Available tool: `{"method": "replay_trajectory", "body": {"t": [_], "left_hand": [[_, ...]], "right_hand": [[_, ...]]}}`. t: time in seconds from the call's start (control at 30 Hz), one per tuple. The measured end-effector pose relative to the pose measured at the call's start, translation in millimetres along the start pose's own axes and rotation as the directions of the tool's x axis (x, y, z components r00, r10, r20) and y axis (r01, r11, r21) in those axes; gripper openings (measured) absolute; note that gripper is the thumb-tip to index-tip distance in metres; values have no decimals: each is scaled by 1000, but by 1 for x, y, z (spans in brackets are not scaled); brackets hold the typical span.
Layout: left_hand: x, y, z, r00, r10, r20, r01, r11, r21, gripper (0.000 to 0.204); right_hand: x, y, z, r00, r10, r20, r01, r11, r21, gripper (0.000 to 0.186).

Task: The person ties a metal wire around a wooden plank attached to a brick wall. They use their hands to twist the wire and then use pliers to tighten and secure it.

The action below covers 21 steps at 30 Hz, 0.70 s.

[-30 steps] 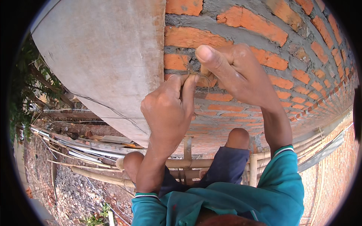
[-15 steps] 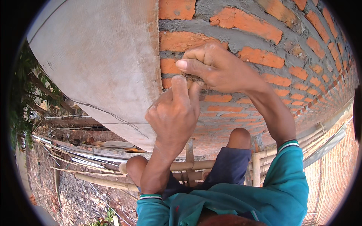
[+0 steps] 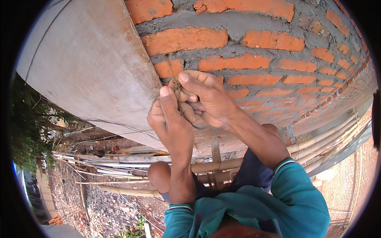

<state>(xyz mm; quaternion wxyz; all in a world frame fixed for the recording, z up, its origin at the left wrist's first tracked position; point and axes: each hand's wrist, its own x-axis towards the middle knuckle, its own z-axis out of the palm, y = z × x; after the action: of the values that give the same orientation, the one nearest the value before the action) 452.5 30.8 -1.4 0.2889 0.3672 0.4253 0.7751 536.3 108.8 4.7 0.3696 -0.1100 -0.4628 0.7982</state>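
Two bare hands at a mortared wall of orange-red bricks, seen from above. The thin, dark brown, wire-like strand lies in front of the wall, just right of the edge of a large, flat, pale grey panel. Its long axis runs roughly top to bottom in the view: the upper end points to a grey mortar joint, the middle forms a small knotted twist between the hands, and the lower tail curves down and to the right. The left hand has its fingers curled and its thumb pressed in against them, gripping the strand beside the twist. The right hand bends in from the right, its thumb and forefinger pinched together on the twist; the remaining fingers are folded beneath, close to those of the left hand. The exact contact surfaces are partly hidden. Below the hands, round, tan bamboo poles run crosswise; teal, white-trimmed sleeves cover the upper arms.
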Motion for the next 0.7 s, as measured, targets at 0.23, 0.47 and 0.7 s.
{"method": "replay_trajectory", "body": {"t": [0.23,0.47,0.7], "left_hand": [[-1,1,-2,991,-118,58,129,957,-258,41],[-2,6,-19,968,183,172,-244,846,474,35],[17,10,-42,791,171,588,-425,845,325,30]], "right_hand": [[-6,15,3,979,-107,-172,88,989,-118,36],[-25,7,14,857,-507,-94,344,697,-629,50],[-39,-12,21,814,-566,130,334,272,-902,61]]}}
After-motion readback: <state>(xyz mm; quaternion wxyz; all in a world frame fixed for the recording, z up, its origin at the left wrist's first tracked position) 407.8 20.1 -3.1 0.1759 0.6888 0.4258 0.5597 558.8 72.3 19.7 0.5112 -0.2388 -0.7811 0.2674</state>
